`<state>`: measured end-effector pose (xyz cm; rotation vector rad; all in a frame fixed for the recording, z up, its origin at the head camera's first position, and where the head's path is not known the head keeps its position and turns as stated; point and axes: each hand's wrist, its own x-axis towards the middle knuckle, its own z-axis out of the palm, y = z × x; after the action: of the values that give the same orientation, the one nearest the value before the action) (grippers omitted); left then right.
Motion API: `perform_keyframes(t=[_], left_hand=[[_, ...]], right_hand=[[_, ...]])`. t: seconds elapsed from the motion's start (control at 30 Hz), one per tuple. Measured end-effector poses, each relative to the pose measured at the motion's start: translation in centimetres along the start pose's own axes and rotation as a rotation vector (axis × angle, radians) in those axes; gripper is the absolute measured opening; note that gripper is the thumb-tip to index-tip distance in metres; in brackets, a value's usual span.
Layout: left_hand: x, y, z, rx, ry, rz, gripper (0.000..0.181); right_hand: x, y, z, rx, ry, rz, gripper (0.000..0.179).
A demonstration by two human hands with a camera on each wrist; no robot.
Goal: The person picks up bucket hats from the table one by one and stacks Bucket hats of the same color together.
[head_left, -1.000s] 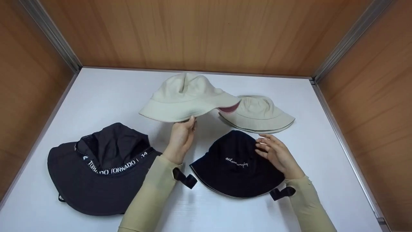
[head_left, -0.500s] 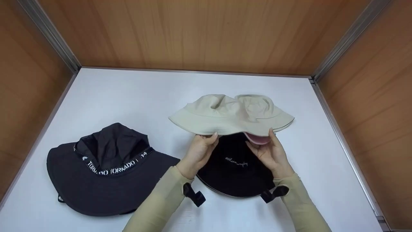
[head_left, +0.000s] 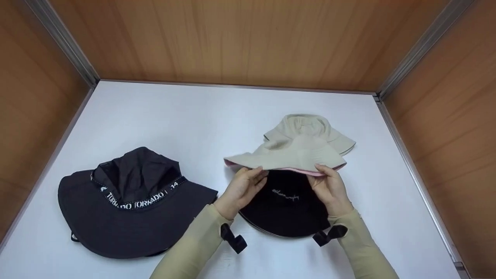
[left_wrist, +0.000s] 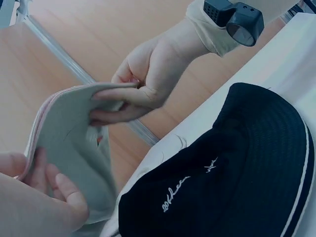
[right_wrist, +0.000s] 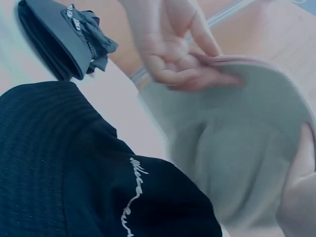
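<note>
Both hands hold a cream bucket hat (head_left: 298, 153) by its near brim, above the table. Pink lining shows along the brim's edge. My left hand (head_left: 241, 190) pinches the brim at left of centre, thumb on top. Further right, my right hand (head_left: 329, 190) pinches the same brim between thumb and fingers. Below them lies a navy bucket hat (head_left: 286, 205) with white script stitching, its upper part covered by the cream hat in the head view. In the left wrist view the cream brim (left_wrist: 74, 123) bends between the two hands.
Behind the held hat lies another cream bucket hat (head_left: 337, 137), partly overlapped by it. A dark wide-brimmed hat (head_left: 128, 232) with a lettered band rests at the left of the white table (head_left: 162, 108). Wood-grain panels (head_left: 240, 42) enclose the back and sides.
The left hand has carried the cream hat right and toward the body, over the navy hat. The right hand has moved from beside the navy hat to grip the cream brim, which has turned.
</note>
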<state>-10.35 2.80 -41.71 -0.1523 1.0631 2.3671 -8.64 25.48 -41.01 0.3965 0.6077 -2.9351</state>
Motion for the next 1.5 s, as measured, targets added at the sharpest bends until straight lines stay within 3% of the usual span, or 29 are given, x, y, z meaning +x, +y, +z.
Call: perform_keyframes(t=[0.13,0.23,0.4,0.53,0.67,0.83,0.93,1.07,1.13,1.23,1.37,1.5], left_hand=[[0.3,-0.5,-0.8,-0.097,0.024,-0.129,0.04],[0.4,-0.9,-1.6,-0.179,0.052,-0.177,0.057],[0.4,-0.9,-3.0,-0.301,0.049,-0.167,0.063],[0.3,-0.6,-3.4,-0.285,0.017,-0.106,0.046],[0.5,0.1,-3.2,-0.2,0.019,0.003,0.036],[1.3,1.8,-2.5,-0.068,0.025,0.082,0.057],[2.2,3.0,-1.8,0.03,0.05,0.099,0.068],[3.9,4.1,-0.9,0.125,0.105,0.121,0.063],[4.9,4.5,-0.6,0.162,0.132,0.121,0.059],[6.5,4.9,-0.2,0.247,0.171,0.115,0.066],[8.4,5.5,0.1,0.437,0.18,0.114,0.076],[10.0,5.8,0.1,0.648,0.171,0.096,0.066]], right_hand=[[-0.4,-0.1,0.4,-0.008,-0.076,-0.001,0.03],[-0.8,-0.2,0.9,0.008,-0.132,0.003,0.028],[-1.6,-0.6,1.7,0.023,-0.208,-0.02,0.026],[-2.0,-1.1,2.1,-0.003,-0.271,-0.064,0.025],[-2.2,-2.1,1.9,-0.069,-0.29,-0.089,0.024],[-2.0,-4.7,1.0,-0.219,-0.233,-0.105,0.03],[-1.5,-6.4,0.6,-0.362,-0.144,-0.134,0.03],[-0.5,-8.1,0.4,-0.558,-0.025,-0.165,0.029],[0.2,-8.7,0.4,-0.636,0.009,-0.171,0.029],[1.5,-9.6,0.4,-0.723,0.056,-0.178,0.028],[3.6,-10.7,0.0,-0.841,0.169,-0.213,0.023],[5.1,-11.3,-0.9,-0.991,0.29,-0.247,0.019]])
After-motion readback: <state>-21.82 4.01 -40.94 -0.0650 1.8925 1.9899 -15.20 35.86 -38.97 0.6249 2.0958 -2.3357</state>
